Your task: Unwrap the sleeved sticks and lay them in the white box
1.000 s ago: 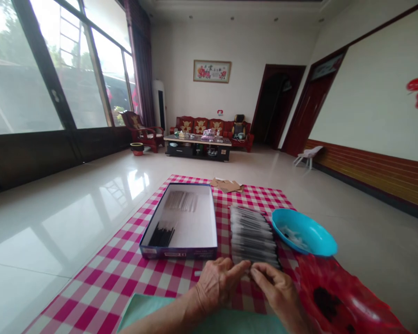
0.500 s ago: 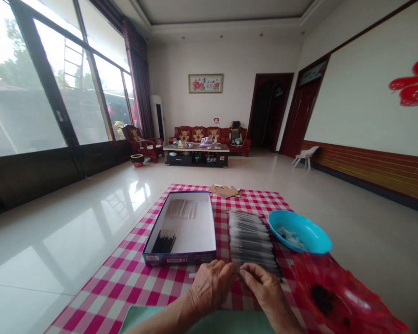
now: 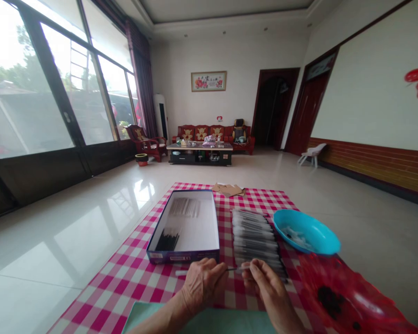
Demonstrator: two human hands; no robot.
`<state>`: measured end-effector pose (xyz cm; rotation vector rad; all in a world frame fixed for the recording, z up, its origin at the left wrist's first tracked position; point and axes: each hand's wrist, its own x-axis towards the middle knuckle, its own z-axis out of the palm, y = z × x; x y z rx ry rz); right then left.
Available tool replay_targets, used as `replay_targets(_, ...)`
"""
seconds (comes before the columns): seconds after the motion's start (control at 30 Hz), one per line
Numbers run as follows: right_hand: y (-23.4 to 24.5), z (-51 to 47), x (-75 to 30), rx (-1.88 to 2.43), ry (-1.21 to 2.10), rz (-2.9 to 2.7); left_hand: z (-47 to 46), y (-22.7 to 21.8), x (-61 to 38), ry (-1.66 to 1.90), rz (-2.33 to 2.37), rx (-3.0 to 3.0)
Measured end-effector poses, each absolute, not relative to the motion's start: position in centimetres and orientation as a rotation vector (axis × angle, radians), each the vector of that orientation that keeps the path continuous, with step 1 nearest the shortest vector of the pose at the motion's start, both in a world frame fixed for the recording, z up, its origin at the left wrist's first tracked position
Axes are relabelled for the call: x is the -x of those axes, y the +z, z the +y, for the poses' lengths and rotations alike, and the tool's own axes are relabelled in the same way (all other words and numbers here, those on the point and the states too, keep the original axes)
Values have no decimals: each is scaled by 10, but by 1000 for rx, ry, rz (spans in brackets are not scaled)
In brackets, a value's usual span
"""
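My left hand (image 3: 202, 284) and my right hand (image 3: 264, 284) are closed in a pinch on the two ends of a thin dark stick (image 3: 237, 268), held level over the red-and-white checked cloth (image 3: 125, 283). Just beyond my right hand lies a long row of clear-wrapped thin sticks (image 3: 254, 236). To the left of that row stands a shallow white-lined box (image 3: 188, 225) with a bunch of black sticks at its near end and pale ones at its far end.
A blue bowl (image 3: 304, 232) sits right of the row, and a red plastic bag (image 3: 341, 297) lies at the near right. Brown cardboard pieces (image 3: 228, 189) lie at the cloth's far edge. A green mat (image 3: 209, 322) lies under my forearms. Glossy tiled floor surrounds the cloth.
My hands have drawn slightly apart and towards me, and the thin stick now shows between them. The view has tilted a little.
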<state>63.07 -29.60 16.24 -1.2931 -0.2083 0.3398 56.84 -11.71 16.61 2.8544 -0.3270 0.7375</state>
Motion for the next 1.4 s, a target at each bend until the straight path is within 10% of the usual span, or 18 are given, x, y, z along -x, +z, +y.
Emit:
replay_targets(0.4,174,-286,-646,993,322,-21,-90,194,-567,800,-310,-2784)
replay_targets(0.67,231,-235,-688,1152,235,-195,44,242,-568,375,977,-2820)
replay_targets(1.4,191,-105,-697,2025,643,-275,51,226,-572,179,721,-2770)
